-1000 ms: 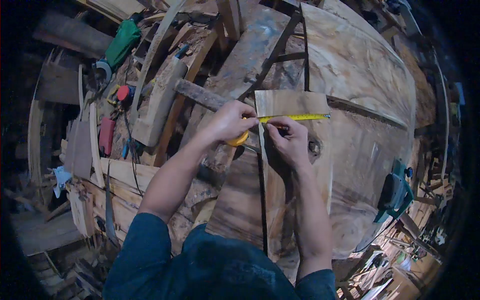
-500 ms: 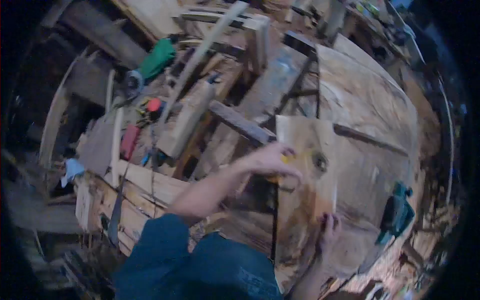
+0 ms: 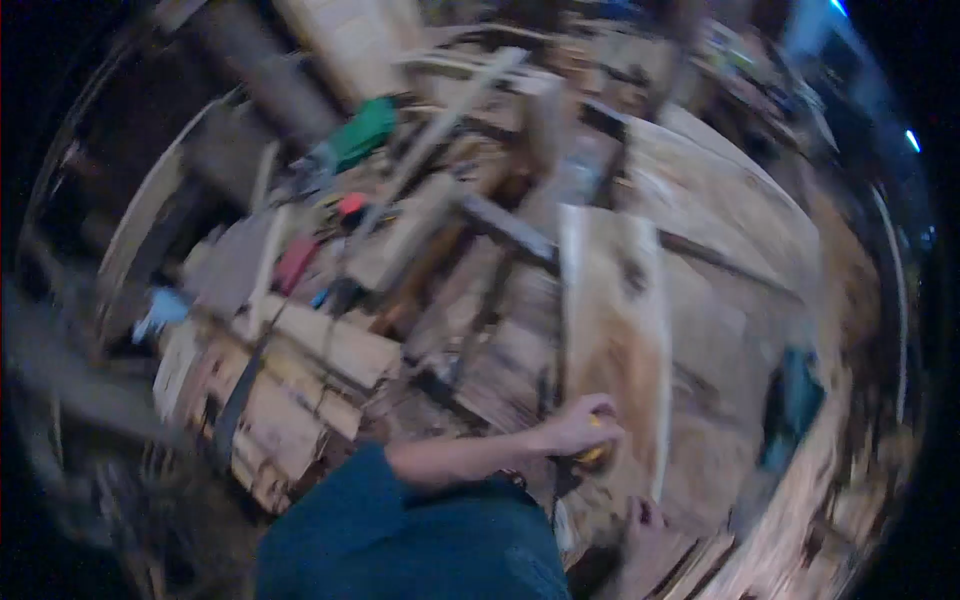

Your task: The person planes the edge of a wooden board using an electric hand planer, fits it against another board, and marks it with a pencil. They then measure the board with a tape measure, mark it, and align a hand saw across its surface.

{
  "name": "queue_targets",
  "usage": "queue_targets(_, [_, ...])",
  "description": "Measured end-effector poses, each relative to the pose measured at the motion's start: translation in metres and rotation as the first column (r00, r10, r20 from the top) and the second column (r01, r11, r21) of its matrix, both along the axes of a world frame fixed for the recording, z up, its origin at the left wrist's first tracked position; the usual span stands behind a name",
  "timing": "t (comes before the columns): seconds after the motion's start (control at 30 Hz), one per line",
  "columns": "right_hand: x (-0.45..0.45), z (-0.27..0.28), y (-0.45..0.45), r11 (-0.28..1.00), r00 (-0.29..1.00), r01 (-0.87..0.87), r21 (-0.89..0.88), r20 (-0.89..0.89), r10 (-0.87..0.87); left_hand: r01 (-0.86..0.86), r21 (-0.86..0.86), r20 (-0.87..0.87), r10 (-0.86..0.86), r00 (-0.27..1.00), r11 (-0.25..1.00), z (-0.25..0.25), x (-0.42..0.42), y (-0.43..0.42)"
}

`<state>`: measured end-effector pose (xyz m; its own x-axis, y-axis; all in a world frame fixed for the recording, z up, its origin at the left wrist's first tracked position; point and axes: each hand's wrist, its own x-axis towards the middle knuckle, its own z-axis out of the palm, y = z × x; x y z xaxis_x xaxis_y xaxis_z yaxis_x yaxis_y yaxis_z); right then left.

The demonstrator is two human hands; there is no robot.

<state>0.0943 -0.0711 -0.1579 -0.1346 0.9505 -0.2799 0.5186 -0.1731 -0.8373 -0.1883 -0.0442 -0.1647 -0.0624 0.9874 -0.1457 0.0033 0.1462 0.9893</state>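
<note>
My left hand point(image 3: 580, 428) is wrapped round the yellow tape measure point(image 3: 594, 455), over the lower part of a pale brown board point(image 3: 612, 335). No extended tape blade can be made out. Close to the board's lower right edge is my right hand point(image 3: 645, 515), smeared by motion; whether its fingers hold anything cannot be seen. The board has a dark knot point(image 3: 633, 276) near its upper end and lies beside wide wooden slabs point(image 3: 710, 330).
A green power tool point(image 3: 793, 408) rests at the right. At the upper left are a green object point(image 3: 364, 132), a red object point(image 3: 296, 263) and a thick wooden block point(image 3: 405, 235). Stacked planks point(image 3: 285, 420) lie at the lower left.
The tape blade, stretched across the board one second ago, no longer shows. Both hands have moved down along the board toward my body, and the view has shifted and blurred.
</note>
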Motion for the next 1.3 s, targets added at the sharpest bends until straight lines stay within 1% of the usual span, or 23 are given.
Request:
queue_targets(0.03, [-0.014,0.018,-0.014,0.999,0.994,-0.045,0.026,-0.101,0.048,-0.010,-0.079,0.092,0.017,0.996,0.997,0.006,0.022,-0.016])
queue_targets(0.07, [-0.009,0.006,-0.036,0.967,0.979,0.064,-0.246,-0.172,-0.109,0.029,-0.167,0.186,0.003,0.982,0.986,0.012,0.047,-0.030])
queue_targets(0.1, [-0.024,0.029,-0.044,0.996,0.982,-0.089,-0.025,-0.166,0.084,-0.058,-0.216,0.154,0.093,0.984,0.975,0.021,0.072,-0.042])
queue_targets(0.13, [-0.025,0.047,-0.054,0.990,0.987,-0.139,0.025,-0.078,0.141,-0.023,-0.273,0.232,0.088,0.969,0.962,0.031,0.090,-0.051])
queue_targets(0.17, [-0.020,0.053,-0.066,0.992,0.992,-0.111,0.055,-0.046,0.114,0.038,-0.143,0.052,-0.031,0.998,0.989,0.034,0.105,-0.061])
queue_targets(0.2, [-0.014,0.055,-0.077,0.991,0.994,-0.105,0.081,-0.023,0.108,0.094,-0.157,-0.007,-0.097,0.995,0.983,-0.010,0.116,-0.069])
queue_targets(0.27, [0.007,0.051,-0.101,0.996,0.982,0.079,-0.037,-0.170,-0.084,0.210,-0.164,0.100,-0.195,0.976,0.964,-0.001,0.134,-0.079])
queue_targets(0.33, [0.040,0.024,-0.128,0.974,0.960,0.209,0.083,-0.208,-0.188,0.304,-0.204,0.201,-0.264,0.943,0.931,-0.009,0.166,-0.086])
queue_targets(0.4, [0.080,0.016,-0.163,0.891,0.885,0.448,0.075,-0.175,-0.431,0.424,-0.382,0.339,-0.303,0.891,0.821,0.055,0.205,-0.105])
queue_targets(0.43, [0.101,0.013,-0.179,0.846,0.841,0.528,0.070,-0.175,-0.511,0.552,-0.288,0.206,-0.512,0.834,0.783,0.042,0.217,-0.108])
queue_targets(0.47, [0.128,0.014,-0.197,0.746,0.745,0.662,0.077,-0.185,-0.641,0.659,-0.190,0.055,-0.663,0.747,0.727,0.025,0.217,-0.106])
queue_targets(0.57, [0.222,0.016,-0.279,0.442,0.443,0.897,0.030,-0.053,-0.895,0.770,-0.279,-0.115,-0.816,0.566,0.573,0.004,0.216,-0.109])
queue_targets(0.6, [0.245,0.027,-0.313,0.318,0.318,0.908,0.273,0.049,-0.947,0.792,-0.273,-0.133,-0.837,0.530,0.546,0.000,0.214,-0.115])
queue_targets(0.63, [0.266,0.039,-0.346,0.084,0.070,0.992,0.094,0.143,-0.987,0.812,-0.274,-0.150,-0.857,0.492,0.515,-0.005,0.214,-0.116])
queue_targets(0.67, [0.286,0.024,-0.383,-0.099,-0.103,0.966,0.240,0.003,-0.995,0.828,-0.278,-0.165,-0.873,0.459,0.487,-0.003,0.216,-0.114])
queue_targets(0.7, [0.301,0.041,-0.417,-0.128,-0.188,0.939,0.320,0.166,-0.968,0.824,-0.294,-0.187,-0.875,0.447,0.484,-0.001,0.217,-0.112])
queue_targets(0.73, [0.327,0.004,-0.466,-0.219,-0.336,0.870,0.442,0.208,-0.919,0.809,-0.322,-0.154,-0.870,0.469,0.493,-0.010,0.213,-0.106])
queue_targets(0.8, [0.341,0.014,-0.531,-0.346,-0.537,0.755,0.557,0.223,-0.813,0.769,-0.378,-0.090,-0.847,0.524,0.515,-0.026,0.202,-0.093])
queue_targets(0.9, [0.353,0.010,-0.627,-0.516,-0.703,0.702,0.491,0.360,-0.613,0.751,-0.410,-0.038,-0.833,0.552,0.517,-0.019,0.202,-0.095])
queue_targets(1.0, [0.362,-0.040,-0.727,-0.488,-0.802,0.598,0.637,0.478,-0.359,0.673,-0.436,-0.005,-0.750,0.661,0.597,-0.005,0.203,-0.107])
queue_targets(1.03, [0.367,-0.065,-0.775,-0.586,-0.744,0.665,0.464,0.339,-0.576,0.668,-0.502,0.066,-0.746,0.662,0.549,-0.005,0.197,-0.107])
queue_targets(1.2, [0.368,-0.031,-0.744,-0.458,-0.628,0.778,0.430,0.559,-0.542,0.669,-0.645,0.477,-0.489,0.731,0.371,0.007,0.195,-0.138])
queue_targets(1.3, [0.385,-0.036,-0.699,-0.351,-0.574,0.816,0.459,0.578,-0.580,0.668,-0.702,0.664,-0.112,0.739,0.246,-0.012,0.165,-0.154])
